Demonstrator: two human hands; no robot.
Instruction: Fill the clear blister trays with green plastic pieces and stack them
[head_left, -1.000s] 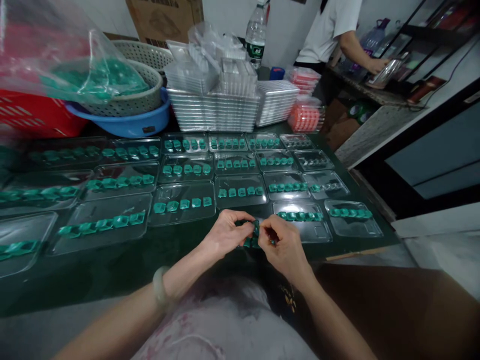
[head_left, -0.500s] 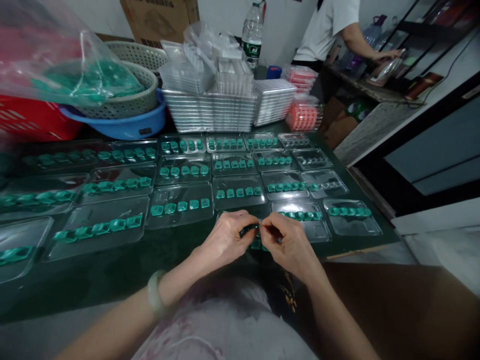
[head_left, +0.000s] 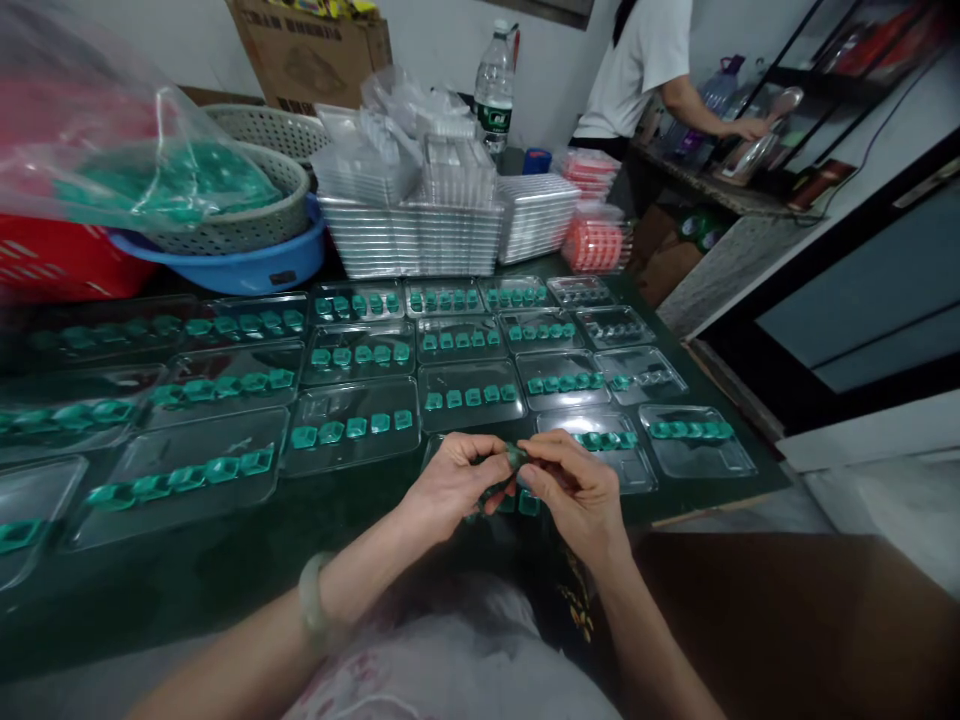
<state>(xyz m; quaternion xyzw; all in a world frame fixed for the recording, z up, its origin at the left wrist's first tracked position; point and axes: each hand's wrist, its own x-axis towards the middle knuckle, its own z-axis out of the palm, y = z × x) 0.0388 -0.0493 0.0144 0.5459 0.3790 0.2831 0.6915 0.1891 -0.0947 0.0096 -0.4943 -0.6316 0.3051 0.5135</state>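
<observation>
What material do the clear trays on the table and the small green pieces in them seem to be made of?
Clear trays: probably thin moulded plastic, glossy, since they are see-through and catch the light. Green pieces: likely plastic or rubber, opaque teal with a slight sheen; the look leaves it open. Both hands, left hand and right hand, pinch one green piece.

Bare forearms without sleeves, pale jade-like bangle [head_left: 313,600] on left wrist, light pink-patterned garment [head_left: 450,660] over lap

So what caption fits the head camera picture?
Both hands, left hand and right hand, pinch a small green piece above clear trays.
</observation>
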